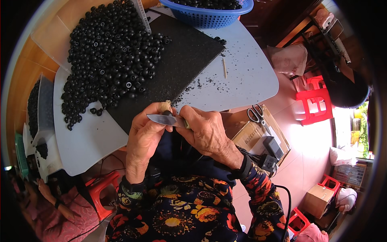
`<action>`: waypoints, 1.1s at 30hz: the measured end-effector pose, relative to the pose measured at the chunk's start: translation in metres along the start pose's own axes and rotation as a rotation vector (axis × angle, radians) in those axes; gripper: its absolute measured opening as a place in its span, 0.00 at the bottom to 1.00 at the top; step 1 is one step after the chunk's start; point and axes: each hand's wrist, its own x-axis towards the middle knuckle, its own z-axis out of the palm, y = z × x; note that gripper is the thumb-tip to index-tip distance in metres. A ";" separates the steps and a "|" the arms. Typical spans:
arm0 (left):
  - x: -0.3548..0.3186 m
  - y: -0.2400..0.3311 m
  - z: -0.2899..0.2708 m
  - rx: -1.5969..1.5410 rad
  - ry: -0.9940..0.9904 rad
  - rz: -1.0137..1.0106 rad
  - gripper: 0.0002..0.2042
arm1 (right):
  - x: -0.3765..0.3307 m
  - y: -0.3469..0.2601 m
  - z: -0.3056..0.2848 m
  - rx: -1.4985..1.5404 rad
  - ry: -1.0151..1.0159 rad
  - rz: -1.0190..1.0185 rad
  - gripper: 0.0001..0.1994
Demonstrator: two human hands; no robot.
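One small black bead [167, 113] sits in the fingertips of the left hand [143, 133], which pinch it; a pale yellowish wrap [165, 106] covers one of those fingertips. The right hand [207, 131] is clenched around a knife [164, 119], its blade pointing to nine o'clock just beside the bead; whether the edge touches is unclear.

From the bead, a dark board [181, 56] lies at twelve o'clock on a pale table [250, 76], with a large heap of black beads [113, 52] between ten and eleven, partly on the board. At one o'clock stands a blue basket [209, 21] of dark pieces. A thin stick [225, 67] lies near two, among black crumbs [197, 83]. Scissors [256, 114] rest on a cardboard box [246, 136] around three.
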 end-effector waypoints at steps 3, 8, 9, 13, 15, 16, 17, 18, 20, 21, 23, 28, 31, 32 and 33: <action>0.000 0.000 0.001 0.001 0.009 -0.002 0.14 | 0.000 0.001 0.001 -0.024 0.021 -0.018 0.15; -0.003 0.006 0.008 0.057 0.060 0.016 0.13 | 0.001 -0.002 0.001 -0.117 0.041 0.010 0.11; -0.006 0.012 0.009 0.092 0.022 0.033 0.13 | 0.004 -0.001 -0.001 -0.119 0.043 0.009 0.11; -0.014 0.014 0.011 0.145 -0.012 0.097 0.10 | 0.010 0.002 -0.011 -0.078 0.117 0.286 0.09; -0.011 0.012 0.008 0.129 -0.021 0.123 0.09 | 0.010 -0.006 -0.006 0.138 0.073 0.307 0.09; -0.010 0.012 0.010 0.114 -0.019 0.128 0.10 | 0.010 -0.006 -0.003 0.178 0.032 0.286 0.09; -0.009 0.011 0.011 0.099 -0.017 0.133 0.10 | 0.008 -0.007 -0.001 0.179 0.030 0.282 0.09; -0.009 0.009 0.011 0.095 0.002 0.091 0.10 | 0.006 -0.010 0.001 0.235 0.046 0.294 0.08; -0.008 0.005 0.005 0.083 0.013 0.081 0.10 | 0.000 -0.011 0.007 0.321 0.061 0.278 0.08; -0.007 0.004 0.003 0.070 0.019 0.072 0.10 | -0.001 -0.012 0.008 0.323 0.058 0.280 0.08; -0.009 0.004 0.005 0.034 0.050 0.083 0.10 | -0.003 -0.016 0.009 0.263 0.026 0.206 0.07; -0.008 0.000 0.003 -0.023 0.093 0.041 0.12 | -0.002 -0.018 0.006 0.096 0.037 0.028 0.11; -0.008 -0.001 0.003 -0.025 0.093 0.054 0.13 | -0.003 -0.015 0.009 0.044 0.015 0.021 0.12; -0.008 -0.001 0.003 -0.015 0.102 0.043 0.13 | -0.003 -0.015 0.009 0.044 0.016 0.022 0.12; -0.009 -0.001 0.003 -0.015 0.101 0.042 0.13 | -0.003 -0.015 0.008 0.038 0.014 0.023 0.12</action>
